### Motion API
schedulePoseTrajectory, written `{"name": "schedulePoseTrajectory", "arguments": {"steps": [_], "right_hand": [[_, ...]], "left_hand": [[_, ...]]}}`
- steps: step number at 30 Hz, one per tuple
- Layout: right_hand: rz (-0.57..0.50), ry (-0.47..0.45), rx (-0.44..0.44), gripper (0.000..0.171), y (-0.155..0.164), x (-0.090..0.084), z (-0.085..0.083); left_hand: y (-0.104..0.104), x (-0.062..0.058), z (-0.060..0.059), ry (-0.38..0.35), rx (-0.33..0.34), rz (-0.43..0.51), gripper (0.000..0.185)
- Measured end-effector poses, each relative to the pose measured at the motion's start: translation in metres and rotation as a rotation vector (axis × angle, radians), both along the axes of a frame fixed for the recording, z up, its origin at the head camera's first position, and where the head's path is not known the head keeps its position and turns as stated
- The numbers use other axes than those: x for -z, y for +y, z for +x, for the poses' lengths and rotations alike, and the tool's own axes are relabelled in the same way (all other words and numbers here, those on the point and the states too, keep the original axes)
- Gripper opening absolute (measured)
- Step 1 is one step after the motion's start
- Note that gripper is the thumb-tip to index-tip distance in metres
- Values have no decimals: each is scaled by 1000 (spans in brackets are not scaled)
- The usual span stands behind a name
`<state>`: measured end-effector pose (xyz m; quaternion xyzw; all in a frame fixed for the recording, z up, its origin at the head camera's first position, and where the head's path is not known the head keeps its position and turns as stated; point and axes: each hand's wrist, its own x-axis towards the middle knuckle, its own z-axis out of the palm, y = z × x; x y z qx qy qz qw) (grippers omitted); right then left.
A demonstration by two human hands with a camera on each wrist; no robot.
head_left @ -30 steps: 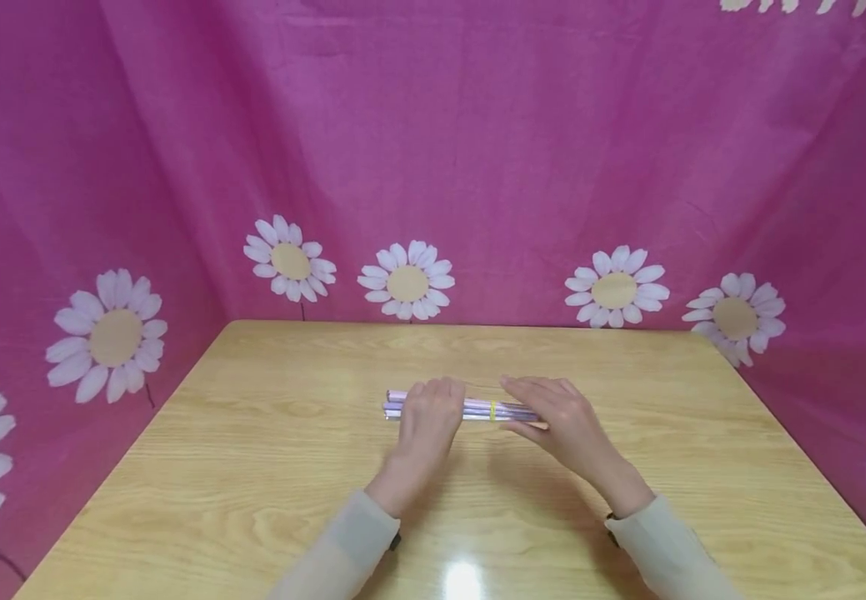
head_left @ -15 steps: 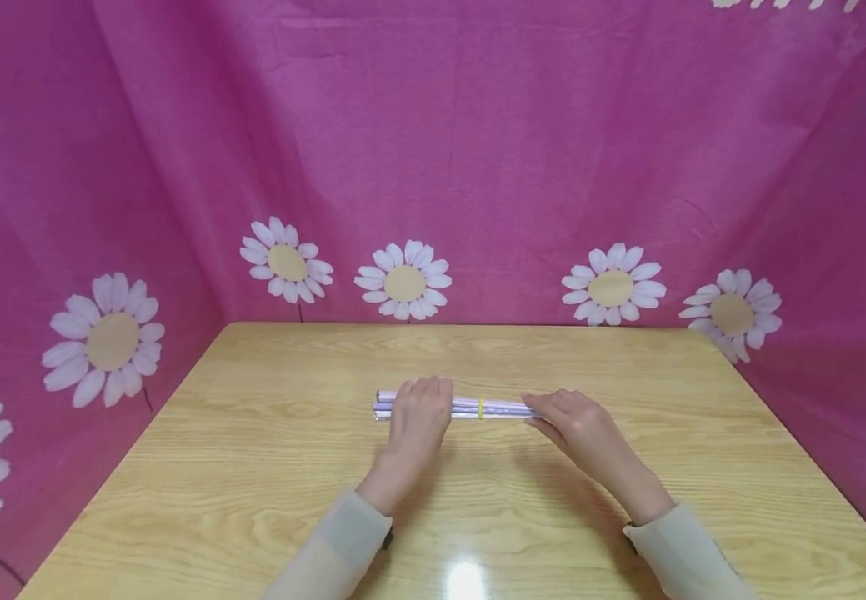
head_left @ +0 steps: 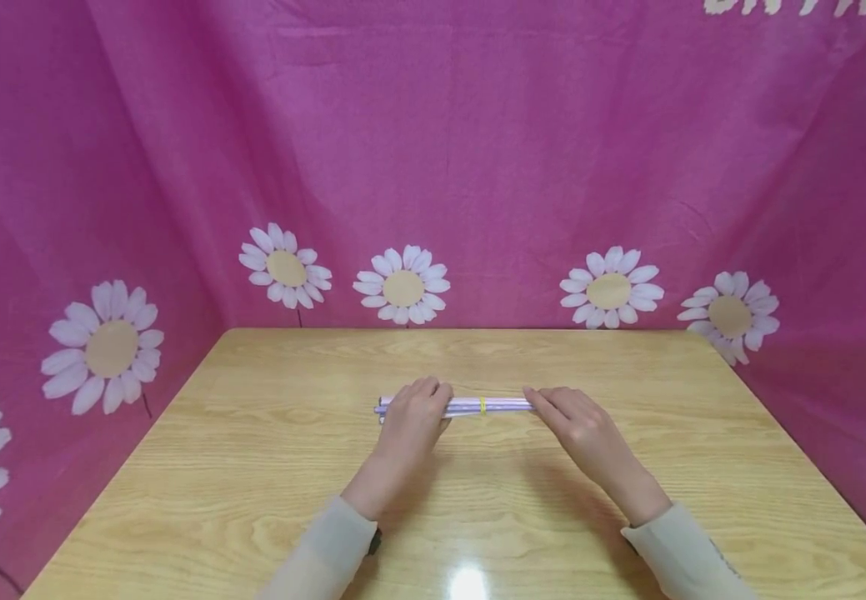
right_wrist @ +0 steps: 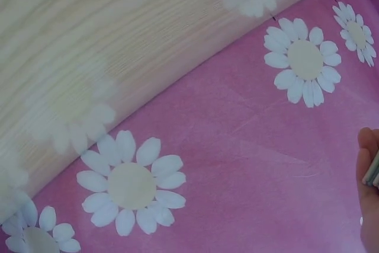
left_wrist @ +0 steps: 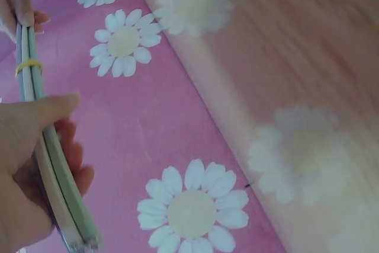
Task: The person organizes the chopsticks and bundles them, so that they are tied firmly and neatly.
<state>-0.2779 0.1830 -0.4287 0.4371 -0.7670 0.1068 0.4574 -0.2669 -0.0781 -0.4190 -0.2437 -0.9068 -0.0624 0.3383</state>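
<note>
A bundle of slim lilac sticks runs left to right over the table. A yellow band circles it between the hands. My left hand grips the bundle near its left end, fingers over the top; several stick ends poke out beyond it. In the left wrist view the sticks pass under the thumb, with the fingers behind. At the right end, my right hand pinches the sticks and hides their tips. Only part of that hand shows in the right wrist view.
The light wooden table spreads beneath both hands. Behind it and at both sides hangs a magenta cloth printed with white daisies. A bright light reflection lies at the table's near edge.
My right hand's spread fingers have closed on the right end of the bundle. Both hands first drew apart slightly; the left hand and the bundle have shifted a little left.
</note>
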Motion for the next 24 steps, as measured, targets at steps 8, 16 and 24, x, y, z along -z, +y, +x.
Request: {"name": "schedulePoseTrajectory", "arguments": {"steps": [8, 16, 24], "right_hand": [[-3, -47, 18, 42, 5, 2, 0], [72, -79, -20, 49, 5, 10, 1], [107, -236, 12, 29, 4, 13, 1]], "left_hand": [[-22, -6, 7, -180, 199, 84, 27], [-34, -5, 4, -395, 289, 108, 24], [-36, 2, -4, -548, 330, 114, 20]]}}
